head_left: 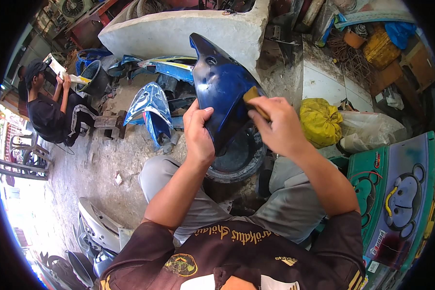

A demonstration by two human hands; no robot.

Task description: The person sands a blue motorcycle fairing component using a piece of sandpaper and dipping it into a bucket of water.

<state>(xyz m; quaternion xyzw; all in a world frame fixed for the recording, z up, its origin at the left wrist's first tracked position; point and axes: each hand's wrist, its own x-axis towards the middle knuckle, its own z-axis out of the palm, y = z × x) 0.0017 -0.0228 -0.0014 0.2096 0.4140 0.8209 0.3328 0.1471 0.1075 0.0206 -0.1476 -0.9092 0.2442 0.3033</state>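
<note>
A glossy dark-blue motorcycle body panel [222,84] is held up in front of me, tilted, with its narrow tip at the top. My left hand [198,130] grips its lower left edge, thumb on the face of the panel. Between the thumb and fingers of my right hand [281,126] is a tan sanding pad [252,98], pressed to the panel's right side. Below the panel, a round dark basin [244,166] stands on the floor between my knees, partly hidden by the panel.
Blue-and-white body panels [150,106] lie on the floor to the left. A low concrete wall [179,34] stands ahead. A yellow bag [319,123] and green-grey cases [396,193] are at right. Another person [50,108] sits far left, holding a white part.
</note>
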